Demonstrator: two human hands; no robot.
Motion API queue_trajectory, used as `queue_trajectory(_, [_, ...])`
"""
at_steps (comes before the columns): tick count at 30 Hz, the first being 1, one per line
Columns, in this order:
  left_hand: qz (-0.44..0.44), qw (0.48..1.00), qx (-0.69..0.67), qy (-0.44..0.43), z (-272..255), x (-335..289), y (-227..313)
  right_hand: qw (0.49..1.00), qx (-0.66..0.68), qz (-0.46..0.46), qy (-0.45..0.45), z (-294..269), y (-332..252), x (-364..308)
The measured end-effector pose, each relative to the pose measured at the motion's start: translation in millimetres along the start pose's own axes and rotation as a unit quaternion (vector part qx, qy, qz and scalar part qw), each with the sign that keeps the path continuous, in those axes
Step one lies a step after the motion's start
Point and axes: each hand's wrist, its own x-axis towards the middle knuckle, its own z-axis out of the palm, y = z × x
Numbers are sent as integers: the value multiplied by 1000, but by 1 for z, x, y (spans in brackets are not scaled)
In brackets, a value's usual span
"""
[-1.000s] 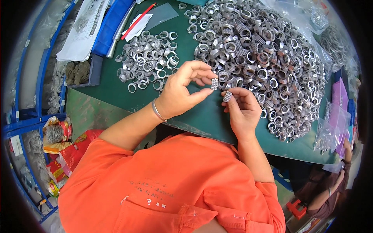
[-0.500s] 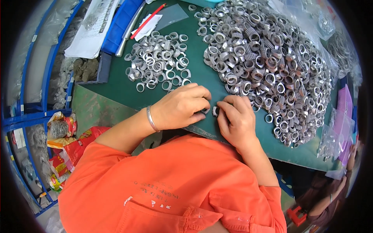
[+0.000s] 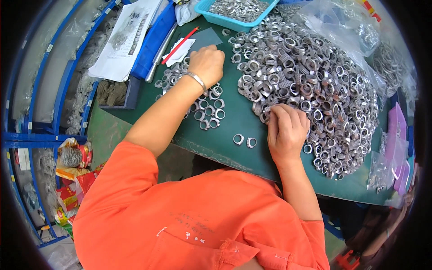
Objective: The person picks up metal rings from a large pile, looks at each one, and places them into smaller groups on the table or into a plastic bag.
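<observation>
My left hand (image 3: 207, 65) reaches over the far part of a small group of silvery rings (image 3: 209, 110). Its fingers curl downward, and whatever they hold is hidden beneath the hand. At the left edge of a big heap of grey metal rings (image 3: 324, 81), my right hand (image 3: 288, 132) pinches with thumb and fingertips at a metal ring (image 3: 266, 109). Between the two groups, close to the near table edge, one loose ring (image 3: 238, 139) lies beside another loose ring (image 3: 251, 142). Both are apart from my hands.
A red pencil (image 3: 181, 45) lies on white paper left of my left hand. Beyond stand a blue tray (image 3: 153, 38) and a light-blue basket (image 3: 245, 26) of small metal parts. Clear plastic bags (image 3: 330, 22) border the heap. Blue shelving (image 3: 58, 108) runs along the left.
My left hand has moved away from the near edge to over the small group. My right hand has shifted to the big heap's edge. Two rings now show on the mat. The view has shifted.
</observation>
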Motion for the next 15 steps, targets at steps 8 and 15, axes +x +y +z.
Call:
queue_trajectory(8, [29, 999, -30, 21, -3, -3, -5, 912, 376, 157, 54, 10, -1, -21])
queue_trajectory(15, [-66, 752, -646, -115, -29, -54, 29, 892, 407, 191, 36, 9, -1, -26])
